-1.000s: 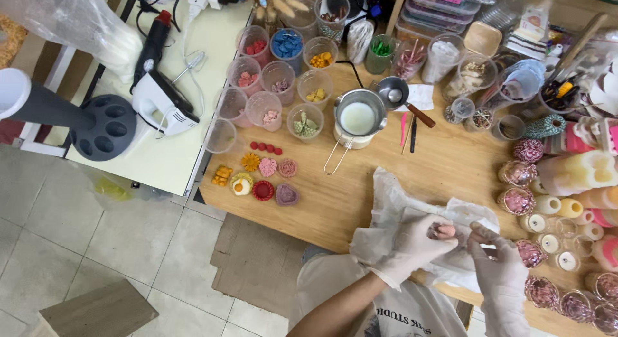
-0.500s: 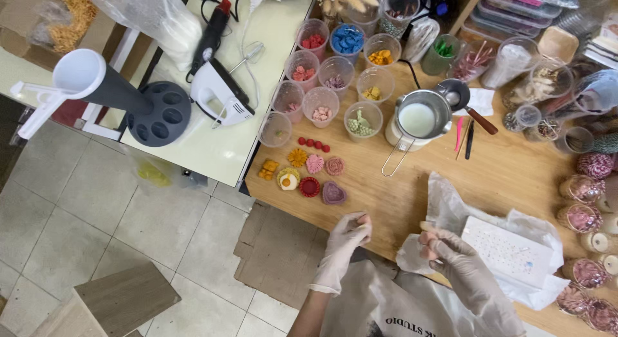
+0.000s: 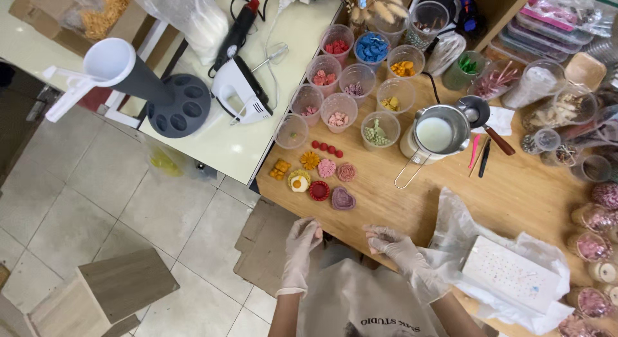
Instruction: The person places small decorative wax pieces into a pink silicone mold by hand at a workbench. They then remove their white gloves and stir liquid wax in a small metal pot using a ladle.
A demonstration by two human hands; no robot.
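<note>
Broadly, the wooden table (image 3: 515, 195) stretched away beyond and to the right of both gloved hands, which hung at its near edge. Beyond the right fingers and off to their right lay the crumpled white plastic sheet (image 3: 460, 221) with a pale flat dotted mould (image 3: 508, 272) on it; straight ahead of them, farther up, stood the metal pouring pot (image 3: 439, 132) of white liquid, its wire handle pointing back toward the person. Ahead of the left fingers — near, but apart from them — sat a cluster of small wax shapes, the purple heart (image 3: 342, 198) closest, the red round piece (image 3: 318, 191) just left of it. The left hand (image 3: 302, 243) was the nearer of the two to that cluster. Its fingers were curled together at the tips, seemingly around something small and pinkish, though I could not tell for certain. The right hand (image 3: 399, 250) had its fingers bent and pressed together around a small pink piece (image 3: 372, 248) — held at the table's edge, just inside the fingertips.
</note>
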